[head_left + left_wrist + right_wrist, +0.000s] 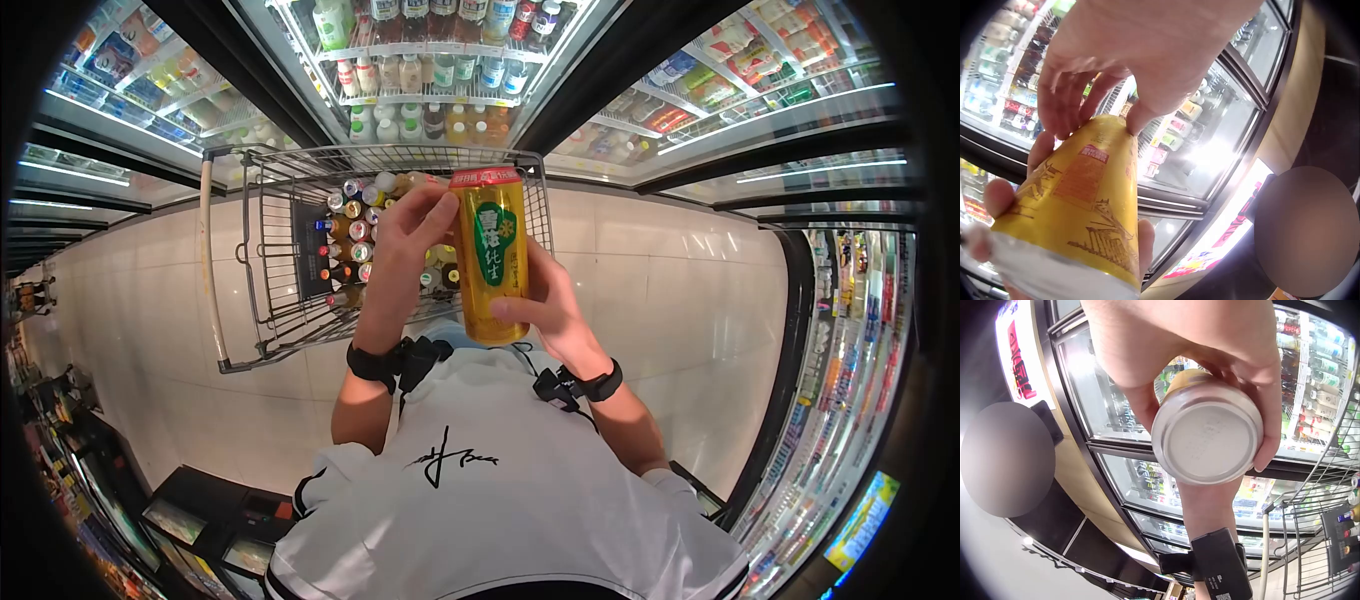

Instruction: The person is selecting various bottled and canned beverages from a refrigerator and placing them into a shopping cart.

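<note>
A tall yellow can [488, 262] with a green oval label and a red top band stands nearly upright in both hands before the chest. The left hand [410, 235] pinches its upper end, thumb near the red band; in the left wrist view its fingers [1110, 94] touch the narrow-looking far end of the can [1079, 200]. Around the lower part curls the right hand [550, 305], thumb across the front. From the right wrist view, the silver base [1209, 439] faces the camera, with the right hand [1191, 344] gripping around it.
Behind the can is a wire shopping cart [270, 250] holding many cans and bottles [360, 230]. Glass-door coolers with shelved bottles [440, 70] line the far side, and more stocked shelves [860, 300] curve along the right. Tiled floor [640, 270] lies between.
</note>
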Demonstrator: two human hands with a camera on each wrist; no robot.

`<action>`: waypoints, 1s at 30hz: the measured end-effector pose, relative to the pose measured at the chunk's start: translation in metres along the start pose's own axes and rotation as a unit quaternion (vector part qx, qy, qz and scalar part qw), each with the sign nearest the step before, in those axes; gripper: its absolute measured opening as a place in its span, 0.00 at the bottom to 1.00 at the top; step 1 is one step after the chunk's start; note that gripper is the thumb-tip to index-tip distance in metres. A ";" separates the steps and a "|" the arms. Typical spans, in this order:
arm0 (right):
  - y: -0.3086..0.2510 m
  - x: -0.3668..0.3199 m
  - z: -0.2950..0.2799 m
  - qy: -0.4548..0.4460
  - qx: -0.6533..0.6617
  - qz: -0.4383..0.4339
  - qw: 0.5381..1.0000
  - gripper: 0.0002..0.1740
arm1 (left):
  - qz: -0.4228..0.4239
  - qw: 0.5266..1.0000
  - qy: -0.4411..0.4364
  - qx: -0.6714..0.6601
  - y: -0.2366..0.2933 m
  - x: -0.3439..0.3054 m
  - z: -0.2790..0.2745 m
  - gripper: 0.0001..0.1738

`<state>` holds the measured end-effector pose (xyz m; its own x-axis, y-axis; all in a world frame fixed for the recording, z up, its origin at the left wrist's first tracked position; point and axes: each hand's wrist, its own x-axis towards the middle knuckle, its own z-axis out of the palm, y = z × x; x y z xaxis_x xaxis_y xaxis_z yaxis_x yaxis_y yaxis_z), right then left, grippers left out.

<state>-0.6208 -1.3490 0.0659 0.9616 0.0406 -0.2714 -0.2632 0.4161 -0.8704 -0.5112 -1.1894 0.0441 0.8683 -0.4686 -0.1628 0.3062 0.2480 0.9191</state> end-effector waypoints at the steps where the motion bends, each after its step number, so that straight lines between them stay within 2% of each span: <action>1: 0.000 -0.001 -0.001 0.000 0.000 0.001 1.000 0.43 | -0.012 1.000 -0.010 -0.007 0.000 0.000 0.000 0.15; 6: 0.001 -0.005 -0.010 0.021 -0.030 -0.001 0.999 0.43 | -0.033 0.999 -0.001 0.011 0.006 -0.001 0.016 0.15; 9: -0.002 -0.008 -0.015 0.034 -0.028 -0.010 0.999 0.45 | -0.011 0.999 -0.044 0.026 0.002 0.001 0.028 0.19; 12: 0.006 -0.008 -0.028 0.046 -0.064 -0.040 0.996 0.46 | -0.062 0.994 -0.087 0.007 -0.005 0.006 0.041 0.35; 16: 0.016 -0.012 -0.039 0.075 -0.100 -0.043 0.991 0.48 | -0.087 0.989 -0.122 -0.011 -0.022 0.013 0.051 0.40; 20: 0.018 -0.016 -0.049 0.080 -0.091 -0.031 0.992 0.48 | -0.112 0.985 -0.131 0.016 -0.025 0.014 0.055 0.42; 23: 0.012 -0.014 -0.053 0.077 -0.033 -0.028 0.996 0.48 | -0.094 0.983 -0.158 0.010 -0.017 0.012 0.060 0.46; 25: 0.006 -0.014 -0.053 0.075 -0.003 -0.022 0.997 0.48 | -0.102 0.981 -0.163 -0.032 -0.013 0.011 0.061 0.49; 30: 0.007 -0.008 -0.052 0.061 0.015 -0.030 0.998 0.48 | -0.116 0.979 -0.157 -0.064 -0.011 0.010 0.053 0.49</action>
<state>-0.6347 -1.3933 0.0406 0.9582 -0.0951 -0.2697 -0.2022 0.4416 -0.8741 -0.5265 -1.2418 0.0518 0.6126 -0.7578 -0.2248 0.5451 0.1991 0.8144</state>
